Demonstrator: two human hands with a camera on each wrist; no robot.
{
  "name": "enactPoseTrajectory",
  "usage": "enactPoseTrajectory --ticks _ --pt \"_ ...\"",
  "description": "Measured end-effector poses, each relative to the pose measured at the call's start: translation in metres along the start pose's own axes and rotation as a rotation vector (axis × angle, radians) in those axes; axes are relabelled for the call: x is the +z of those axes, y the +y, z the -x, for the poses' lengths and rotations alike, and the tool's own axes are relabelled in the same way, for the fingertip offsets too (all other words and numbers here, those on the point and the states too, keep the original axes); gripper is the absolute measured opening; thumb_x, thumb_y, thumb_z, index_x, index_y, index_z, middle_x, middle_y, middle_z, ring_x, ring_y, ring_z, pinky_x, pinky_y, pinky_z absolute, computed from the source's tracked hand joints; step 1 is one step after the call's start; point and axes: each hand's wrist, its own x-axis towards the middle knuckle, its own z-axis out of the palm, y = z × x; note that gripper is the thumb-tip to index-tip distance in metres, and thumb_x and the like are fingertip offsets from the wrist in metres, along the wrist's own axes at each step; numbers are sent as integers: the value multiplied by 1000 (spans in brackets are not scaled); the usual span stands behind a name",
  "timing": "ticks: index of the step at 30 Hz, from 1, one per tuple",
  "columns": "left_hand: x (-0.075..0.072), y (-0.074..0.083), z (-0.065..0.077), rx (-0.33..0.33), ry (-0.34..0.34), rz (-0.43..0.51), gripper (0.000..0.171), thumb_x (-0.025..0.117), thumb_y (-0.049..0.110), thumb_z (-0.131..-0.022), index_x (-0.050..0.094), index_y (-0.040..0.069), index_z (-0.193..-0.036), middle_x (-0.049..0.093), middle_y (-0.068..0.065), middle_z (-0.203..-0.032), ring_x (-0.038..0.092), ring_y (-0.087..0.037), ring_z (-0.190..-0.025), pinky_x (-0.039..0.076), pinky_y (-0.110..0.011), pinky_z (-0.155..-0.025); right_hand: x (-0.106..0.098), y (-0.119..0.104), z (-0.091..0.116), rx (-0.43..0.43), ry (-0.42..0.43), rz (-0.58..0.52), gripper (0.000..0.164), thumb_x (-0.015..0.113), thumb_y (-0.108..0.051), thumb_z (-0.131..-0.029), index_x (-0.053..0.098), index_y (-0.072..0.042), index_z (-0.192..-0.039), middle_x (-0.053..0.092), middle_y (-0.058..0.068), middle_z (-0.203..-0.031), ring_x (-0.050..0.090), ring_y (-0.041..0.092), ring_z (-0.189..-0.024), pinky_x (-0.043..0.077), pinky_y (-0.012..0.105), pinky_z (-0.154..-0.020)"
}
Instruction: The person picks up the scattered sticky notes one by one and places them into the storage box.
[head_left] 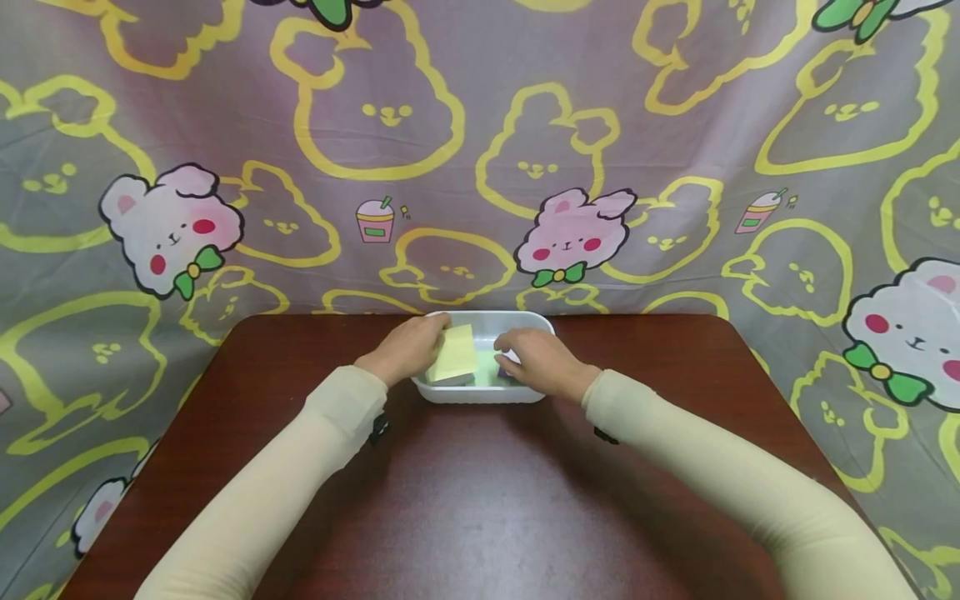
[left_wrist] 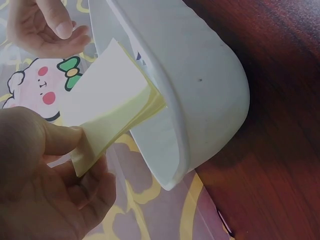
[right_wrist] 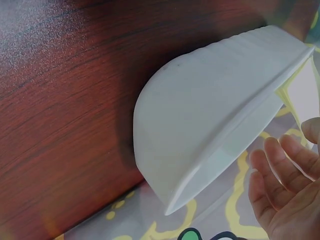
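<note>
My left hand pinches a pad of yellow sticky notes between thumb and fingers. In the left wrist view the pad is tilted over the rim of a white plastic basin, its sheets slightly fanned. My right hand hovers over the basin's right side. Its fingers are loosely curved with nothing between them, as the right wrist view shows the hand beside the rim. Under it, inside the basin, lies a small purple and white thing, partly hidden by the fingers.
The basin stands at the far edge of a dark red-brown wooden table. Something pale green lies on its floor. Right behind the table hangs a grey cloth printed with yellow outlines and cartoon rabbits.
</note>
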Motion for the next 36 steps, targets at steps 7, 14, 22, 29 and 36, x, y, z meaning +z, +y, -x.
enactPoseTrajectory --ticks 7,14,22,29,36 --pt "1 1 -1 -3 -20 1 22 45 7 -104 62 2 -117 69 -12 -101 59 -22 -83 52 -39 -78 0 1 -2 29 -24 -7 28 65 -23 -98 72 -4 -118 76 7 -110 70 22 -103 56 41 -93" --pt "3 2 -2 -15 -41 2 19 45 7 -104 63 4 -112 67 -9 -94 57 -21 -79 49 -35 -71 2 3 -4 37 -24 -1 28 65 -23 -98 72 -5 -117 76 7 -109 71 22 -103 56 41 -94" --pt "7 1 -2 -9 -40 -10 16 46 5 -102 62 4 -106 65 -9 -90 56 -21 -78 48 -35 -70 2 3 -5 23 -20 -6 27 65 -23 -98 72 -4 -117 76 7 -109 71 23 -103 56 41 -93" --pt "12 -2 -5 -11 -60 -38 15 47 5 -102 62 4 -104 65 -9 -89 56 -21 -80 49 -37 -73 1 1 -6 23 -29 2 27 64 -23 -99 72 -4 -116 76 7 -108 71 23 -103 56 41 -93" --pt "16 -4 -7 -18 -103 -47 17 44 6 -104 60 4 -109 67 -11 -94 58 -21 -83 51 -40 -77 1 2 -8 12 -33 15 26 63 -23 -99 73 -5 -116 77 6 -107 71 22 -102 56 40 -92"
